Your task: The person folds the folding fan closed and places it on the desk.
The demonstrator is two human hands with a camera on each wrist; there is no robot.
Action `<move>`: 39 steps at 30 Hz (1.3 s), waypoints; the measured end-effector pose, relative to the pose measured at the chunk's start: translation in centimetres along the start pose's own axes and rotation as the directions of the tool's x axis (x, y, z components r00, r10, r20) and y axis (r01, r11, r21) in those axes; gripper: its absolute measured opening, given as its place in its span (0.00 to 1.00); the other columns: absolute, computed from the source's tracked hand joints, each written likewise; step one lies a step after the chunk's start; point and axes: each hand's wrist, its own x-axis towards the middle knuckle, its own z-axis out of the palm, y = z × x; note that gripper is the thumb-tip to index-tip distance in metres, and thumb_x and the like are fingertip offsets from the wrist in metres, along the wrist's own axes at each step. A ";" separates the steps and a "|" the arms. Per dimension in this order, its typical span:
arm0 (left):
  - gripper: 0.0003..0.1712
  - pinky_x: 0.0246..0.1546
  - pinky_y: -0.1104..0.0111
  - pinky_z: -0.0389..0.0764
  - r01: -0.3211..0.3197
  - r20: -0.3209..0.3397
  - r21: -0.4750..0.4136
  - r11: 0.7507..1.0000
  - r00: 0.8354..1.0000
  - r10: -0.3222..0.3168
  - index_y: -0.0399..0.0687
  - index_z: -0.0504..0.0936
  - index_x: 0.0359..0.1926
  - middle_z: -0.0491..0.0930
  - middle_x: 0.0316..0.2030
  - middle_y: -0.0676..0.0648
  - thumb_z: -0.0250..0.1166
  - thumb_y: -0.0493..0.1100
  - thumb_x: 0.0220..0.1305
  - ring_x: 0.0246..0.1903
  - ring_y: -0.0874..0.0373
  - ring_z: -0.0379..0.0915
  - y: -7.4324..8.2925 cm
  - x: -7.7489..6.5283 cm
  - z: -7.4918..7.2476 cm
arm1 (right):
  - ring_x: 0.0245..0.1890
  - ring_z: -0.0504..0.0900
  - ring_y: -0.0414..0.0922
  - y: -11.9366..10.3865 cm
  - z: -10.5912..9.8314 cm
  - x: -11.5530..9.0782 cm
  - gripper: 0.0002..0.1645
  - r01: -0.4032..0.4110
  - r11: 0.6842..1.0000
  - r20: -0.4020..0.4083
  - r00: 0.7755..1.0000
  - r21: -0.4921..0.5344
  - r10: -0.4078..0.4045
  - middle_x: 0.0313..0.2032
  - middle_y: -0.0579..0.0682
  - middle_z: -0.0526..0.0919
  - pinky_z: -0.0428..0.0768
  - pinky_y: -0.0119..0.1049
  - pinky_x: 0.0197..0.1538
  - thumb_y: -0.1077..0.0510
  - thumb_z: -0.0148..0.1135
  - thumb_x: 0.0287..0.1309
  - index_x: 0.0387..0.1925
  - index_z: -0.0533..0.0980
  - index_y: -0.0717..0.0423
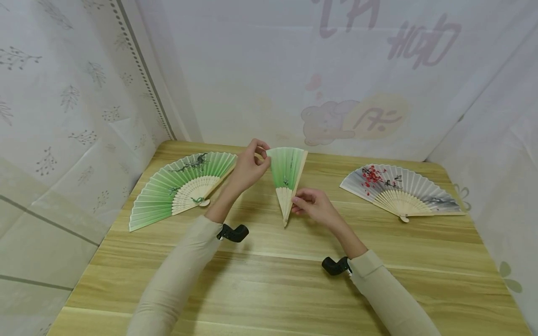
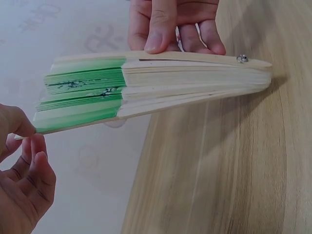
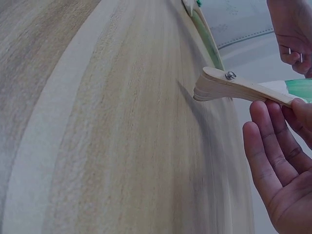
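Note:
Between my hands a green folding fan (image 1: 288, 168) is held up above the table, partly spread, its pivot end pointing down toward me. My left hand (image 1: 251, 165) pinches the fan's upper left corner between thumb and fingers. At the lower right edge, my right hand (image 1: 316, 205) pinches the pale wooden guard stick. The left wrist view shows the fan's folded green leaf and bare ribs (image 2: 195, 83) edge-on, with a small metal rivet (image 2: 242, 58) near the narrow end. In the right wrist view that rivet end of the fan (image 3: 214, 80) stands clear of the tabletop.
A spread green fan (image 1: 168, 182) with a dark branch pattern lies on the wooden table (image 1: 269, 289) at the left. At the right lies a spread grey-white fan (image 1: 399, 186) with red blossoms. Printed curtains (image 1: 235, 84) hang behind and beside the table.

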 end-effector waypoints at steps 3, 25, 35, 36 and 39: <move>0.12 0.23 0.67 0.71 -0.001 0.001 0.005 1.000 1.000 0.001 0.41 0.73 0.51 0.75 0.37 0.43 0.60 0.31 0.69 0.22 0.52 0.71 0.1 0.1 0.2 | 0.38 0.84 0.65 0.0 0.1 0.1 0.10 0.000 1.000 0.004 1.000 -0.003 0.000 0.34 0.64 0.84 0.83 0.57 0.45 0.67 0.59 0.72 0.45 0.79 0.74; 0.11 0.21 0.68 0.70 -0.028 -0.003 0.046 0.999 1.000 0.028 0.41 0.74 0.51 0.76 0.35 0.44 0.59 0.32 0.70 0.22 0.54 0.71 0.8 0.7 1.4 | 0.37 0.85 0.65 -0.2 0.3 0.3 0.09 0.035 0.999 0.044 0.998 -0.007 -0.034 0.34 0.63 0.85 0.83 0.57 0.43 0.68 0.58 0.72 0.44 0.78 0.75; 0.10 0.30 0.65 0.78 -0.069 -0.006 0.011 0.998 0.998 0.069 0.38 0.74 0.50 0.76 0.33 0.42 0.58 0.30 0.69 0.29 0.50 0.78 0.6 1.2 2.2 | 0.37 0.85 0.65 -0.5 0.6 0.4 0.08 0.026 1.000 0.042 0.999 -0.015 -0.025 0.32 0.63 0.85 0.83 0.59 0.43 0.68 0.57 0.72 0.41 0.78 0.74; 0.10 0.31 0.64 0.78 -0.070 -0.007 0.010 0.998 0.998 0.070 0.37 0.74 0.50 0.76 0.33 0.42 0.58 0.30 0.69 0.30 0.49 0.78 0.6 1.2 2.3 | 0.37 0.85 0.65 -0.6 0.6 0.4 0.08 0.022 1.000 0.042 0.999 -0.014 -0.022 0.32 0.63 0.85 0.83 0.58 0.43 0.68 0.58 0.72 0.41 0.78 0.73; 0.10 0.30 0.64 0.78 -0.071 -0.009 0.008 0.997 0.997 0.071 0.38 0.74 0.50 0.76 0.33 0.42 0.58 0.30 0.69 0.29 0.49 0.78 0.6 1.3 2.5 | 0.37 0.85 0.64 -0.6 0.6 0.4 0.08 0.016 1.000 0.045 0.999 -0.017 -0.016 0.32 0.63 0.85 0.83 0.59 0.43 0.68 0.58 0.72 0.41 0.79 0.73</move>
